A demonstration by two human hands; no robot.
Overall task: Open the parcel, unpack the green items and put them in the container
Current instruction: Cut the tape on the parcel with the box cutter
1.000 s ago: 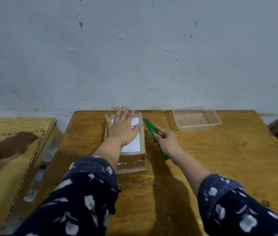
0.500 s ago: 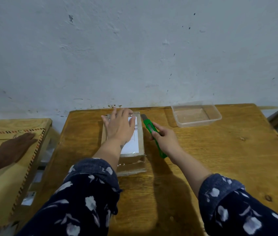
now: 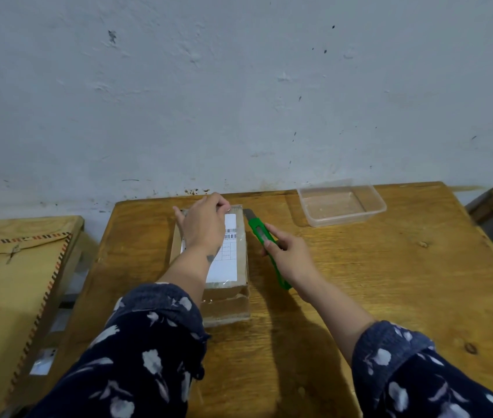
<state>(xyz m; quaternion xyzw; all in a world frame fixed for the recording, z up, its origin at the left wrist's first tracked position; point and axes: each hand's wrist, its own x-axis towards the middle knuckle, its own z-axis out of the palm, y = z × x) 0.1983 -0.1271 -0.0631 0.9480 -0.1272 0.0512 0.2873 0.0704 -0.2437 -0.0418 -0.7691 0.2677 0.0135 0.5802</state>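
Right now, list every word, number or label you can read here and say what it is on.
Nothing can be quoted.
White shipping label on the parcel: a barcode with a row of digits under it and a printed grid, all too small and blurred to read.
Green box cutter, clear container, table: no text visible.

Brown cardboard parcel (image 3: 233,303) with a white barcoded label (image 3: 229,254) sits mid-table; at its 3 o'clock, a bright green knife (image 3: 261,235). Clear container (image 3: 341,203) at 2 o'clock on the honey-brown table (image 3: 390,282). Navy sleeves (image 3: 154,351) show pale floral print; the wall (image 3: 239,86) is speckled grey-white.
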